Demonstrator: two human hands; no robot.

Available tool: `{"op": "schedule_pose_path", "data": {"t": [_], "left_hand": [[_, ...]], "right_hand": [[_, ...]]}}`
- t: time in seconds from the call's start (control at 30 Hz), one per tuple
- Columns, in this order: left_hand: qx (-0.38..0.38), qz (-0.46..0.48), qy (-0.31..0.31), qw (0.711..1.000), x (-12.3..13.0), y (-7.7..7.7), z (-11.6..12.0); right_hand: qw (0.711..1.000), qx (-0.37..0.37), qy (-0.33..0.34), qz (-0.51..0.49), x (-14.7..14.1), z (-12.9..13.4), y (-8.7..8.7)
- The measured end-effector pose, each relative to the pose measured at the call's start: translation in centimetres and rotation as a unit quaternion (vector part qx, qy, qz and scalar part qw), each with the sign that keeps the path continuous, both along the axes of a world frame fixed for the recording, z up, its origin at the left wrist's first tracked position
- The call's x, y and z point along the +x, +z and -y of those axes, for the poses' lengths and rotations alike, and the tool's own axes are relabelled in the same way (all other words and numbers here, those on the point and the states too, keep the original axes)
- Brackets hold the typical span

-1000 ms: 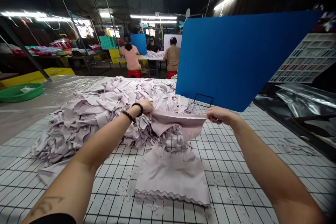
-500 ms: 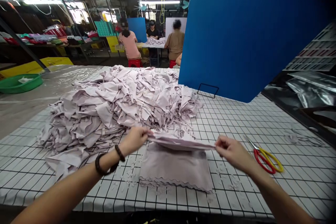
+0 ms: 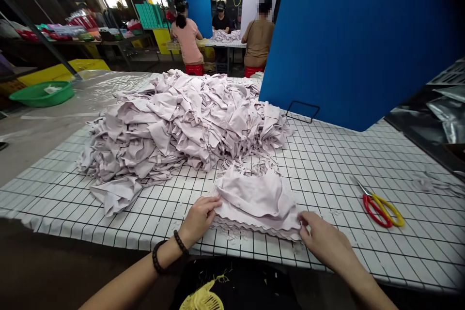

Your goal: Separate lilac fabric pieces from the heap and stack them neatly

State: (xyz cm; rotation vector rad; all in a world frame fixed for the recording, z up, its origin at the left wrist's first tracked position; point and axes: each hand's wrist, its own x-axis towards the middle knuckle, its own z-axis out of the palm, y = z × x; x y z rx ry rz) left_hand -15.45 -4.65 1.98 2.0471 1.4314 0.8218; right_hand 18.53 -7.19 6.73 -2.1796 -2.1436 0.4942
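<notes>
A neat stack of pale lilac garments point(image 3: 250, 228) with wavy edges lies near the front of the table. On top of it rests one pale lilac garment point(image 3: 254, 196), slightly rumpled, its narrow far end bunched toward the large heap. My left hand point(image 3: 199, 218) pinches this top garment at its left edge, thumb and forefinger together. At the opposite corner, the fingertips of my right hand point(image 3: 323, 237) close on its right edge. Scissors point(image 3: 381, 208) with red and yellow handles lie to the right of my right hand.
A big heap of loose lilac garments point(image 3: 189, 121) covers the table's far left. The blue board point(image 3: 348, 43) stands at the back right on a wire stand point(image 3: 303, 111). A green basin point(image 3: 43, 93) sits far left. Several people work at tables beyond.
Both hands have lowered toward me, and the garment that was held stretched above the stack now lies on it. The view has tilted down. The scissors have stayed put.
</notes>
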Motion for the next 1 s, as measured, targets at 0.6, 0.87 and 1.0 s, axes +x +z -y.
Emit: {"op": "schedule_pose_path", "data": {"t": [0.6, 0.87, 1.0], "left_hand": [[0.054, 0.008, 0.04, 0.998, 0.6, -2.1, 0.8], [0.053, -0.006, 0.03, 0.998, 0.5, -2.1, 0.7], [0.053, -0.004, 0.024, 0.998, 0.4, -2.0, 0.8]], "right_hand": [[0.802, 0.298, 0.503, 0.124, -17.8, -8.9, -3.1], [0.797, 0.271, 0.51, 0.178, -18.8, -10.0, -2.4], [0.851, 0.204, 0.464, 0.14, -18.5, -11.0, -2.2]]}}
